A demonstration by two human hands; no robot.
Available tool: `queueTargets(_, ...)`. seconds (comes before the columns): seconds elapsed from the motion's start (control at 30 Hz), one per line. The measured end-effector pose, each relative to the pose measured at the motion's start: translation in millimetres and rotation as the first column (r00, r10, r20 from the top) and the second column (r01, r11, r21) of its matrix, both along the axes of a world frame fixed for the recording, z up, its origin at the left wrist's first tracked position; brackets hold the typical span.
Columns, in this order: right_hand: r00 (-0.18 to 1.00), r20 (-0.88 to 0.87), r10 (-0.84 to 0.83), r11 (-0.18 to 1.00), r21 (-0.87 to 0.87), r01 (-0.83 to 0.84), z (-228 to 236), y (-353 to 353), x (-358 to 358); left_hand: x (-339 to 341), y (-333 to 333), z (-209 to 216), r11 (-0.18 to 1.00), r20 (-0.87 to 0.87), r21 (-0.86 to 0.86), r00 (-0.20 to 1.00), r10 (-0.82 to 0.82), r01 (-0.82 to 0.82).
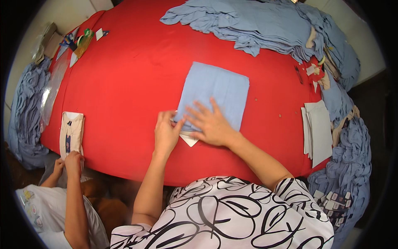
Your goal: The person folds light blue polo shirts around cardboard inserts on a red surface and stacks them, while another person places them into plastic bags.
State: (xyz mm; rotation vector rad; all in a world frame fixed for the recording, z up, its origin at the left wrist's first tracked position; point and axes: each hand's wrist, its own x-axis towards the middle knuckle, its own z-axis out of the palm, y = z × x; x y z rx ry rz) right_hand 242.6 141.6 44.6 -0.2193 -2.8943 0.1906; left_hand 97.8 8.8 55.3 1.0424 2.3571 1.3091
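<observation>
On the red-covered table in front of me lies a folded light-blue garment. A corner of white card sticks out from under its near edge. My left hand pinches the garment's near left edge between thumb and curled fingers. Slightly smeared by motion, my right hand lies across the lower part of the cloth, its fingers spread and nothing in its grip.
At the left, another person's hands hold a cream folded garment. Blue garments are heaped at the far side. Grey-white cards lie at the right, and small scissors beyond. Pens and tape stand far left.
</observation>
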Motion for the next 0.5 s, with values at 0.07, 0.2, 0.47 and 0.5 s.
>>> queueTargets(0.07,0.996,-0.015,0.090,0.994,-0.065,-0.091,-5.3,-0.6,14.4,3.9,-3.5,-10.7,0.985,-0.012,-0.105,0.990,-0.142,0.140)
queueTargets(0.2,0.936,-0.196,-0.293,0.935,-0.264,0.238,17.4,-2.0,56.8,13.0,-12.1,-14.6,0.995,0.228,-0.048,0.971,-0.076,0.089)
queueTargets(0.47,0.528,0.262,-0.808,-0.117,-0.949,0.292,-3.8,-27.1,144.2,22.1,-19.5,-23.8,0.996,0.349,0.033,0.932,-0.094,0.088)
queueTargets(0.5,0.542,0.228,-0.809,-0.093,-0.960,0.265,-7.8,-33.8,137.7,20.7,-19.2,-22.3,0.993,0.312,-0.001,0.943,-0.112,0.118)
